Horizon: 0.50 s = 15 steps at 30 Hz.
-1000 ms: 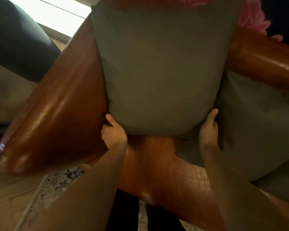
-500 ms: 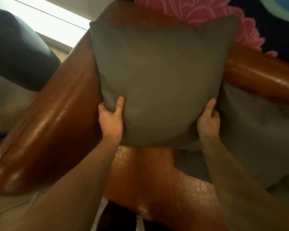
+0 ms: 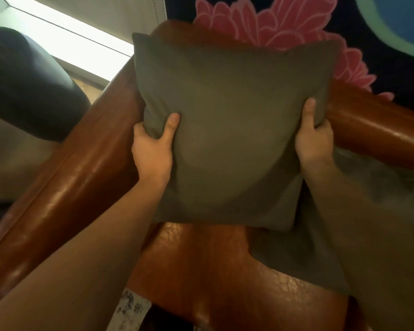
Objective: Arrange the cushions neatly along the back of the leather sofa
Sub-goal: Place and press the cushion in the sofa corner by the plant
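A: Head view, and the backdrop first: a dark wall hanging (image 3: 296,22) with big pink petals and a blue disc ringed in green fills the top right, a bright strip of window (image 3: 65,37) runs across the top left, and a rounded black leather shape (image 3: 26,89) bulges in at the left edge.

B: And below all that, the leather sofa (image 3: 77,177), glossy reddish-brown, its rolled arm running diagonally from lower left up to the corner, the back roll carrying on to the right.

A: Centre stage, the grey-green cushion (image 3: 230,130), square, upright, face towards the camera, held up in front of that corner where arm meets back. Its lower edge hangs above the seat.

B: Left hand (image 3: 152,151) has it by the left edge, thumb pressed flat on the front, fingers wrapped behind and out of sight. A firm clutch, fabric bunched at the grip.

A: Right hand (image 3: 313,142) mirrors it on the right edge, thumb up the front face, fingers curled behind.

B: Just beside it on the right, a second grey cushion (image 3: 368,187) leans against the back roll, partly hidden by the right forearm.

A: At the bottom, a speckled patch of floor or rug (image 3: 129,311) shows below the seat; too blurred to tell which.
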Motion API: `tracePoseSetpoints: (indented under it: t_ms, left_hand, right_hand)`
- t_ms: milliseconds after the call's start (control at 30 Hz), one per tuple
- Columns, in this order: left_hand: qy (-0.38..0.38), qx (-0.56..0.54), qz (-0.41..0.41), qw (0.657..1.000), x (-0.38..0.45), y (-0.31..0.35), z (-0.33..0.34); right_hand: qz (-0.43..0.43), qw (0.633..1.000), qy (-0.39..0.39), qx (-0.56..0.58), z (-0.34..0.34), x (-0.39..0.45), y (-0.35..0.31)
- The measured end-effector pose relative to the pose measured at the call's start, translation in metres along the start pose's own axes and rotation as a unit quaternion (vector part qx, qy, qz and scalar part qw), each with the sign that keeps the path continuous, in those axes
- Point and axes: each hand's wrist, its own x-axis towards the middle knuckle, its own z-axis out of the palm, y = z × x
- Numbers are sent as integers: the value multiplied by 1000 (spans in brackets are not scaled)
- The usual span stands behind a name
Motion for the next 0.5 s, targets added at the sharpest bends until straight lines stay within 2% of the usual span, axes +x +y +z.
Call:
tracePoseSetpoints:
  t_ms: [100,200,267,400,500]
  left_hand:
    - [-7,-1,46,999,15,21,0]
    - [5,0,39,999,30,46,6]
    - [20,-2,43,999,30,52,7]
    - [83,-56,54,993,5,40,-7]
    - [90,-67,44,993,1,35,-17]
  right_hand:
    - [3,999,12,31,-1,11,-30]
    - [29,999,33,23,8,20,-58]
    - [7,999,42,11,12,19,-63]
    - [23,995,29,97,13,9,-54]
    - [31,988,3,152,13,7,-55]
